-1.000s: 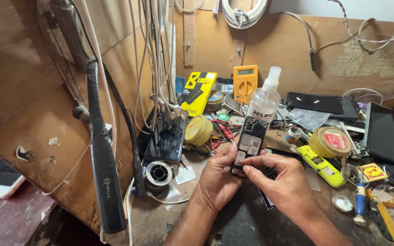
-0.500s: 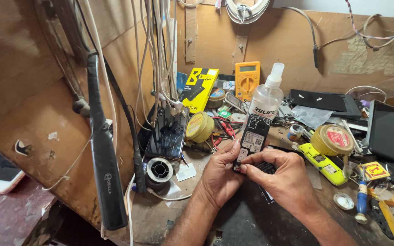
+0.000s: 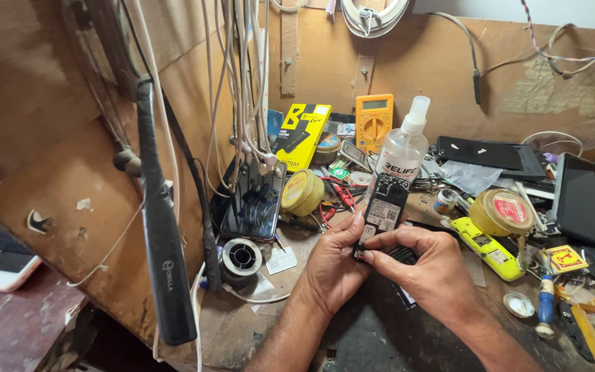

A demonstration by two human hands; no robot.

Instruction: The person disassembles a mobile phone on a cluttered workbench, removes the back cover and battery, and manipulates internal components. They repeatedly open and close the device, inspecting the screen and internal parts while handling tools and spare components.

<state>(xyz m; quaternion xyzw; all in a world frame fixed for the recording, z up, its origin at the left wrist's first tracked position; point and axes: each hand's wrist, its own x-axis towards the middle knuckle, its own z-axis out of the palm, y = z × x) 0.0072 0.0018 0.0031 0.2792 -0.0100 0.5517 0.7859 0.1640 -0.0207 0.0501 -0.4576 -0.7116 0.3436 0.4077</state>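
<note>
Phone body (image 3: 383, 210), small, black and back-cover-off, stands upright just in front of the clear spray bottle (image 3: 402, 153), pinched at its lower edges by left hand (image 3: 333, 265) and right hand (image 3: 427, 265); seemingly light, rigid, fragile inside, best held by its sides.

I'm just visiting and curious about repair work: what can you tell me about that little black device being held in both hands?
The small black phone is slim and looks plastic, with its back cover off: a pale label sits in the open battery bay and dark circuitry shows near the top. It stands nearly upright, tilted slightly right, above the cluttered workbench. The left hand grips its lower left edge, and the right hand pinches its bottom end from the right. A clear spray bottle stands just behind it.
</note>
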